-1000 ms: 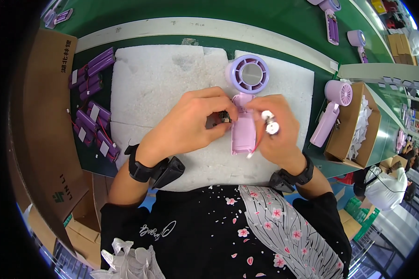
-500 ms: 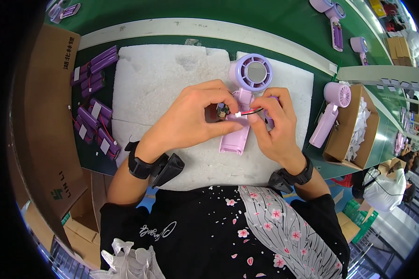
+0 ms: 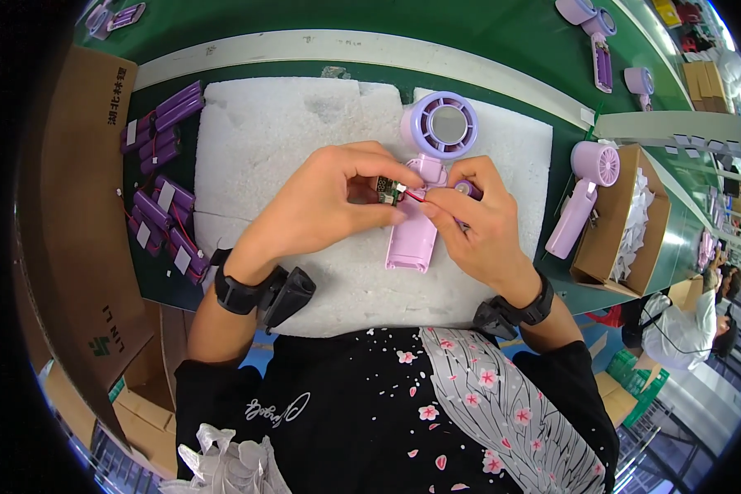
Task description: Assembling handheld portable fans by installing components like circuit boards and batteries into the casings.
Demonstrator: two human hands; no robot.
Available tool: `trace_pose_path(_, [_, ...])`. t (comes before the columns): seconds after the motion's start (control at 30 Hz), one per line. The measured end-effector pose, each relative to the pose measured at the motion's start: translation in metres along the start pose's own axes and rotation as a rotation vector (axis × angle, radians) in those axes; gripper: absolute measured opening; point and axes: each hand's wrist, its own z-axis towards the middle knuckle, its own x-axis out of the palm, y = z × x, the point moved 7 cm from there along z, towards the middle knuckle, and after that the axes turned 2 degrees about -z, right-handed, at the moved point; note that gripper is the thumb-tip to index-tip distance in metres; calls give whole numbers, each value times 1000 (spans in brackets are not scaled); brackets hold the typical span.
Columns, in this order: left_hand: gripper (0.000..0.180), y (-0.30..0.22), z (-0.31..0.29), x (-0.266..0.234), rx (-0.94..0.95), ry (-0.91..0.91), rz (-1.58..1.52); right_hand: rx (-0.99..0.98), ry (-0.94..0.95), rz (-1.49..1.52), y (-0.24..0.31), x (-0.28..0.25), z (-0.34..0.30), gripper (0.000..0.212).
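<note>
My left hand point(image 3: 309, 202) pinches a small green circuit board point(image 3: 386, 190) between thumb and fingers. My right hand point(image 3: 494, 230) is closed round a purple battery pack point(image 3: 467, 189), mostly hidden by the fingers. Its thumb and forefinger grip the red and black wires point(image 3: 414, 196). At the wires' end, the white plug point(image 3: 401, 188) is up against the board; whether it is seated I cannot tell. Beneath both hands lies a lilac handheld fan, its round head point(image 3: 440, 125) pointing away and its open handle shell point(image 3: 412, 245) toward me.
White foam sheets point(image 3: 255, 156) cover the work area. Several purple battery packs point(image 3: 169, 210) lie at the left beside a tall cardboard box point(image 3: 82, 222). To the right, another lilac fan point(image 3: 580, 202) leans on an open carton point(image 3: 650, 226). More fans point(image 3: 601, 49) lie beyond the pale rail point(image 3: 346, 48).
The white plug has moved left against the circuit board, and the right fingers have followed it along the wires. My left hand has tilted the board, showing more of its face.
</note>
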Motion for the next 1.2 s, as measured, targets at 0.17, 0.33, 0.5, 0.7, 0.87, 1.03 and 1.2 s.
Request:
trace_pose_path(0.17, [30, 4, 1, -1, -84, 28, -167, -40, 23, 52, -1, 0, 0, 13])
trace_pose_path(0.33, [32, 6, -2, -4, -224, 22, -102, -44, 37, 31, 1, 0, 1, 13])
trace_pose_path(0.5, [31, 3, -2, -5, -160, 6, -111, -3, 54, -28, 2, 2, 1, 13])
trace_pose_path(0.7, [30, 0, -2, -7, -152, -26, -104, 25, 98, -76, 3, 2, 2, 12])
trace_pose_path(0.87, [30, -2, -1, -9, -114, -41, -68, 6, 94, -92, 4, 1, 2, 12])
trace_pose_path(1.03, [26, -4, -2, -10, -16, -78, -88, 0, 101, -93, 5, 2, 4, 13])
trace_pose_path(1.2, [24, -2, -1, -9, 5, -57, -85, 13, 96, -83, 3, 1, 4, 12])
